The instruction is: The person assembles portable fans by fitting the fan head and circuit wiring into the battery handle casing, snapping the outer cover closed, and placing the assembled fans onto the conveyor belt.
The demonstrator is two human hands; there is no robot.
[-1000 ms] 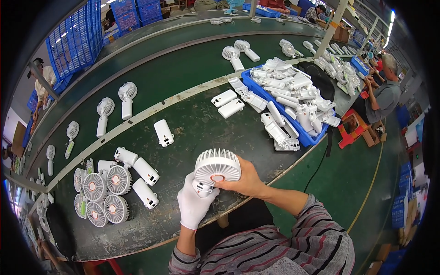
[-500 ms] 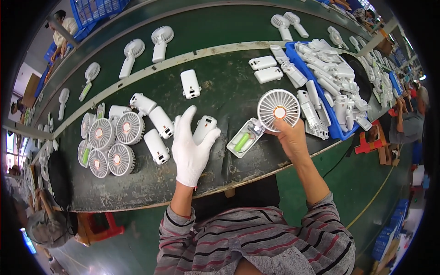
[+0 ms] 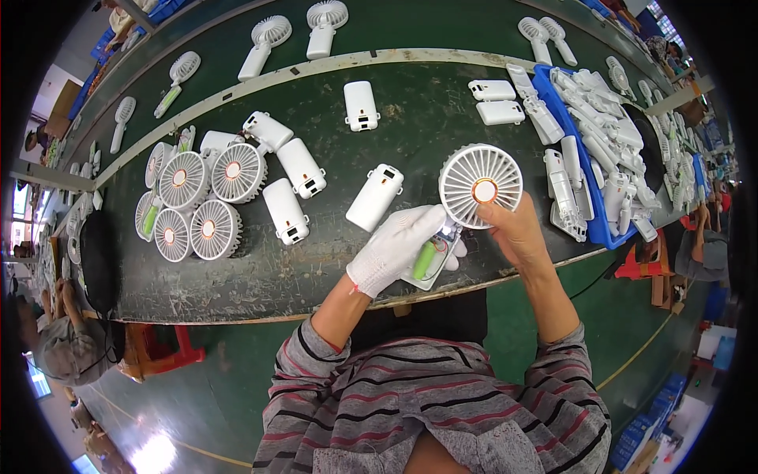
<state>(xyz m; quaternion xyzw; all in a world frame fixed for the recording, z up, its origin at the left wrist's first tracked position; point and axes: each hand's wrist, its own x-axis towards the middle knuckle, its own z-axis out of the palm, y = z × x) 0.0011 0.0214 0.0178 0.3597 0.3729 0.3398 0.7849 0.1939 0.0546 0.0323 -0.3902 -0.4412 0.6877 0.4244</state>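
A person in a striped top [image 3: 489, 379] holds a white handheld fan [image 3: 481, 186] at a dark surface [image 3: 434, 118], left of a blue bin [image 3: 594, 204] heaped with white plastic parts [image 3: 620, 146]. The bare right hand [image 3: 515, 233], the nearer to the bin, grasps the fan's round head, its thumb on the front by the orange-ringed centre. The gloved left hand [image 3: 401, 245], farther from the bin, is closed around the open handle [image 3: 418, 278], where a green cylinder [image 3: 424, 259] lies exposed. Two white casings [image 3: 500, 113] lie just left of the bin; another casing [image 3: 374, 197] lies farther left of it, near the glove. Well left of the bin sits a cluster of fan heads [image 3: 217, 235], with three closed casings [image 3: 285, 211] beside it.
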